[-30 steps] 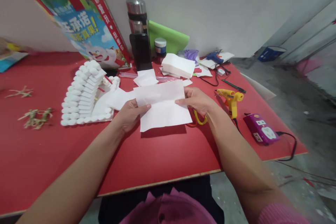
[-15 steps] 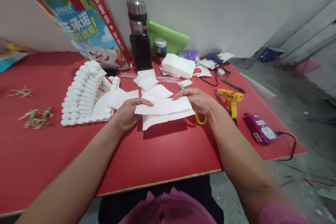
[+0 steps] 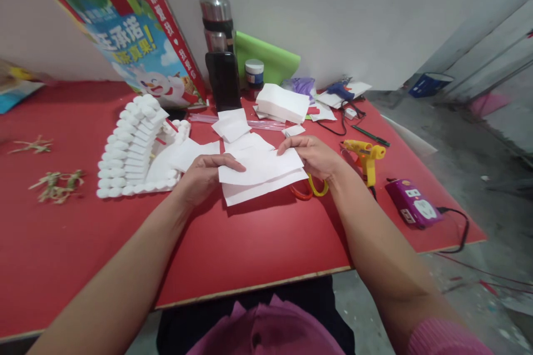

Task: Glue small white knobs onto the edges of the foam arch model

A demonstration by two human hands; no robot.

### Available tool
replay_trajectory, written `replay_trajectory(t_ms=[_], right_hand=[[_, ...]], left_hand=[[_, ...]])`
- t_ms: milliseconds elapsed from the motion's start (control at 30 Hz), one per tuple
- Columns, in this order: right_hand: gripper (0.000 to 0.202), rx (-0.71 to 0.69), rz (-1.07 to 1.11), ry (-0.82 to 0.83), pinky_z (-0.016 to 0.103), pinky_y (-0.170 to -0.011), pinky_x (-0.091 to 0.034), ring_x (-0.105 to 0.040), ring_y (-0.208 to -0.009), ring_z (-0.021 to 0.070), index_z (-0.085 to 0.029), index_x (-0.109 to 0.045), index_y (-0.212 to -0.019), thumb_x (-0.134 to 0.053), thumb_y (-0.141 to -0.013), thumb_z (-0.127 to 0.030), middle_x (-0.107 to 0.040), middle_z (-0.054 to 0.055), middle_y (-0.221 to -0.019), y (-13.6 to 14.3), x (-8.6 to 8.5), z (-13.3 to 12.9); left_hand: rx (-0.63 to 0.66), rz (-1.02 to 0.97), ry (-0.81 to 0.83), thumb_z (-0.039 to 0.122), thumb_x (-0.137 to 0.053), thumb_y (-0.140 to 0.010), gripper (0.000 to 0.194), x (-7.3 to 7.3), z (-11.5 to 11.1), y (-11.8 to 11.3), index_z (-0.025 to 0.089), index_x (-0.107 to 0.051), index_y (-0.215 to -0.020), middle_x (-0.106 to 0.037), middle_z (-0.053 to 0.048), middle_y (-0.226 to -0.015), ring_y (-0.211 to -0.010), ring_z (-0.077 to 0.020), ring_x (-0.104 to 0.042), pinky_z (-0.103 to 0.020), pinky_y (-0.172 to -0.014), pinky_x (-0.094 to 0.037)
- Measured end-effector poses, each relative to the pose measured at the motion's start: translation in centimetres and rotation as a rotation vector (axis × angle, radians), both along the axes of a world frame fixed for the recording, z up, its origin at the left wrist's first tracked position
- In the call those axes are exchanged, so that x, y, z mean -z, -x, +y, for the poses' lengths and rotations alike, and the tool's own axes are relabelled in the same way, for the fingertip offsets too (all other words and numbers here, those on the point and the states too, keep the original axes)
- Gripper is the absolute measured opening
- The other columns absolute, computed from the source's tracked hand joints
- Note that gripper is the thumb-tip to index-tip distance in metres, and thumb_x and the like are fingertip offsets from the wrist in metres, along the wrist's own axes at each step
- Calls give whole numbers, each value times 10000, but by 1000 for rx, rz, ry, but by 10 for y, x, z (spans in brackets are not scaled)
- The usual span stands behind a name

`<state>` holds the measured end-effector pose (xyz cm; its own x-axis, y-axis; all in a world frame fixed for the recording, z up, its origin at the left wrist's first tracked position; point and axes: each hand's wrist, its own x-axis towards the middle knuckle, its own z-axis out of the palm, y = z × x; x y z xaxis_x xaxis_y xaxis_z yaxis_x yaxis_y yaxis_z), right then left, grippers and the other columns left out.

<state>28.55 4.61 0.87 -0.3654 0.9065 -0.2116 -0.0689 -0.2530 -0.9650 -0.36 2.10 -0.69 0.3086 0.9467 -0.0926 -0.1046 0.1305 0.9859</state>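
A white sheet of paper, folded or doubled so that two layers show, is held above the red table between both hands. My left hand pinches its left end, thumb on top and fingers underneath. At the upper right edge, my right hand grips it the same way. Beyond the paper lie smaller white paper pieces. Scissors with red and yellow handles lie partly hidden under the paper and my right hand. Left of my left hand sits a curved white model of rolled and stacked pieces.
On the right are a yellow glue gun, a purple power socket with a cord, and a green pen. A phone, a thermos, a jar and a stack of white paper stand behind. Straw figures lie left.
The paper's upper layer has shifted slightly and its two layers lie closer to even. My right hand has moved up a little; both hands keep their hold.
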Motion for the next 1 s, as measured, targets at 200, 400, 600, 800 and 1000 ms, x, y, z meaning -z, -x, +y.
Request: replay_trajectory(t_ms=[200,400,600,800,1000], right_hand=[[269,17,-24,7,420,-748,-589,-681,-739,240,-183,-798,-866,-649,-861,-407,-737,75,-773,-2,-4,0],[382,83,-153,-155,366,-812,-575,-688,-861,208,-210,-754,-993,-919,-672,-333,-760,29,-926,12,1,-5],[495,92,94,-29,352,-825,-604,-734,-849,206,-201,-746,-994,-980,-562,-260,-795,15,-920,16,6,-1],[433,-10,98,-68,374,-693,-663,-766,-811,234,-206,-716,-982,-969,-688,-398,-810,49,-942,23,1,-10],[536,-58,59,-25,370,-495,-649,-772,-605,250,-191,-673,-1084,-973,-697,-411,-816,68,-881,20,-9,-15]], left_hand=[[74,-24,-26,453,-724,-798,348,-9,2,6,164,-898,-883,-796,-187,-1067,-941,-343,-728,-466,-792,-602],[-99,67,-10,279,-991,-617,291,0,4,-2,216,-876,-877,-778,-64,-885,-773,-205,-706,-338,-725,-586],[-176,-150,260,180,-1030,-508,550,-3,1,-9,123,-831,-1018,-813,-99,-929,-757,-217,-745,-350,-740,-627],[-230,-191,73,328,-1002,-634,455,-1,-5,-19,136,-764,-971,-783,-43,-850,-729,-174,-723,-277,-683,-604],[-309,1,-49,378,-911,-759,337,-2,-6,-20,165,-718,-935,-637,48,-554,-344,-71,-410,-204,-330,-257]])
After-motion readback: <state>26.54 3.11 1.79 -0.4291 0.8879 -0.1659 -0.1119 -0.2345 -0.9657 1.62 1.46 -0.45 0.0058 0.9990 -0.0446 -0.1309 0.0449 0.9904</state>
